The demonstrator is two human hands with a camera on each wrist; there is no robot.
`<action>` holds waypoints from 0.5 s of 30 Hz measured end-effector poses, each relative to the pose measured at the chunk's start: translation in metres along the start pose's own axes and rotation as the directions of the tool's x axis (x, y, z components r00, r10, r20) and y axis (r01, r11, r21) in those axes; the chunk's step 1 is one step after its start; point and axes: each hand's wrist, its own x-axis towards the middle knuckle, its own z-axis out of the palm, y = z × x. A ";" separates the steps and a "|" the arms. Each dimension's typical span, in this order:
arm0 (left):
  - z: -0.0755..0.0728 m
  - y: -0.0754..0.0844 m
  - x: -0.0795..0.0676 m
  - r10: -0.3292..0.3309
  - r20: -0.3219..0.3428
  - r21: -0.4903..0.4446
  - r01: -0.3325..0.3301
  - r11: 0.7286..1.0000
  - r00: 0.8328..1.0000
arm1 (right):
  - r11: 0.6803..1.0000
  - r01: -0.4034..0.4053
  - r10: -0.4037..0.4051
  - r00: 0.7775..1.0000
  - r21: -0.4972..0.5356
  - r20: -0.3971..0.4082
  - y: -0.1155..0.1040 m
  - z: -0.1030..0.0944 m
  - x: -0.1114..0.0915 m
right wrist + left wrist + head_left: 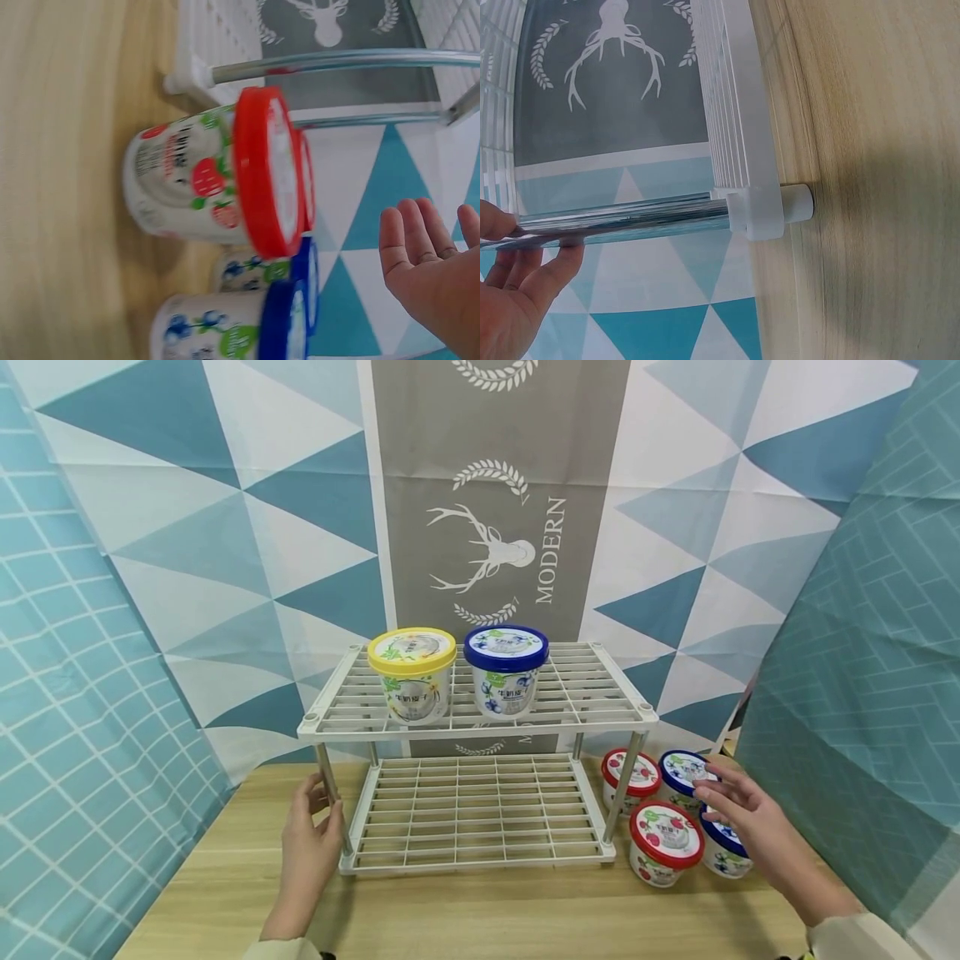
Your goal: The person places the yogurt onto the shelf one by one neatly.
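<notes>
A white two-tier shelf rack with metal posts stands on the wooden table. My left hand pinches its front left post between thumb and fingertips. On the top tier sit a yellow-lidded tub and a blue-lidded tub, side by side. Right of the rack, two red-lidded tubs and two blue-lidded tubs stand close together on the table. My right hand hovers over the blue-lidded pair with its fingers relaxed, holding nothing. In the head view it partly hides those two lids.
The lower tier is a white slatted grid just above the table. A patterned cloth backdrop hangs behind the rack. Blue-green cloths flank the table on the left and the right.
</notes>
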 end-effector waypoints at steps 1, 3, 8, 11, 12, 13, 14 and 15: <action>0.000 0.000 0.000 -0.001 0.001 -0.001 0.001 1.000 1.000 | 1.000 -0.012 0.012 1.000 -0.010 -0.004 0.003 0.000 -0.001; 0.000 0.000 0.000 -0.002 0.004 0.002 0.002 1.000 1.000 | 0.999 -0.034 0.034 0.999 -0.015 -0.008 0.009 0.001 -0.002; 0.000 0.001 -0.001 0.001 0.010 0.012 -0.001 1.000 1.000 | 0.995 -0.097 0.097 0.995 -0.018 -0.017 0.022 0.000 -0.005; 0.000 0.001 -0.001 -0.004 0.008 0.010 0.003 1.000 1.000 | 0.990 -0.134 0.133 0.991 -0.052 -0.032 0.029 0.000 -0.006; 0.000 0.001 -0.001 -0.005 0.007 0.010 0.005 1.000 1.000 | 0.987 -0.145 0.143 0.989 -0.065 -0.036 0.031 0.000 -0.007; 0.000 0.001 -0.001 -0.007 0.006 0.010 0.007 1.000 1.000 | 0.985 -0.155 0.152 0.988 -0.073 -0.039 0.033 0.000 -0.008; 0.000 0.001 -0.001 -0.008 0.006 0.010 0.008 1.000 1.000 | 0.984 -0.161 0.158 0.987 -0.082 -0.039 0.035 0.000 -0.009; 0.000 0.001 -0.001 -0.008 0.005 0.011 0.008 1.000 1.000 | 0.982 -0.168 0.165 0.986 -0.084 -0.038 0.036 0.000 -0.009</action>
